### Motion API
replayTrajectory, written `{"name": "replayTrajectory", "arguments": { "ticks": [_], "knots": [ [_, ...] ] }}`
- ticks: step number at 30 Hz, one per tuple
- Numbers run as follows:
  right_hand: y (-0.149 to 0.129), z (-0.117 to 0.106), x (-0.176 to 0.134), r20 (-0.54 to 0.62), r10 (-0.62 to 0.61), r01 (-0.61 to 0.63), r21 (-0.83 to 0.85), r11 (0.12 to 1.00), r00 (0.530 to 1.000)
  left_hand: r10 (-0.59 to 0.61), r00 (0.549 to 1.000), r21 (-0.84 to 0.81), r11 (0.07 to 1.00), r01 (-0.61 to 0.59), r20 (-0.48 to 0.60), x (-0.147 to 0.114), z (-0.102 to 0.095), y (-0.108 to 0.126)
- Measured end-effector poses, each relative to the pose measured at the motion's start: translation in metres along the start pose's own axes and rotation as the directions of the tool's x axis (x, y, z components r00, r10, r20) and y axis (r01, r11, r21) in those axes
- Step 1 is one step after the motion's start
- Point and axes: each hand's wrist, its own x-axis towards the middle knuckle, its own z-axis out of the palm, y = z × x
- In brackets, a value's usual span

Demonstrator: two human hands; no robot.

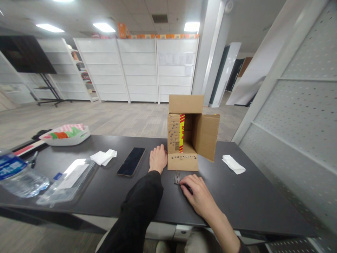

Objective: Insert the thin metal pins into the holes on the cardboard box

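An open cardboard box (175, 138) stands on the dark desk with its opening toward me. Small round metallic dots and holes mark its left panel and the lower front flap (183, 164). My left hand (158, 160) lies palm down against the left side of the box, its fingers stretched forward. In front of the flap, several thin metal nails (177, 177) lie side by side. My right hand (196, 192) is at their near right end, thumb and forefinger closed together. Whatever lies between those fingertips is hidden.
Left of my left hand lies a phone (131, 161), with folded tissues (103, 157) beyond it. A clear plastic pouch (70, 181), a water bottle (19, 175) and a white basket (70, 140) stand farther left. Another tissue (233, 164) lies right of the box, near a perforated panel (302, 116).
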Motion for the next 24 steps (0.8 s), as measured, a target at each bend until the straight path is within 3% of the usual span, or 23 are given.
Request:
{"name": "replayTrajectory", "arguments": {
  "ticks": [15,24],
  "knots": [
    [0.0007,0.0006,0.0008,0.004,-0.007,0.007,-0.032,0.999,1.0,0.003,1.0,-0.018,1.0,-0.003,0.008,-0.0003,-0.0018,0.0008],
    [0.0018,-0.0032,0.0009,-0.046,0.008,-0.004,0.083,0.997,0.999,-0.002,1.0,-0.015,1.0,0.002,0.005,-0.0002,-0.001,0.0005]
  ]
}}
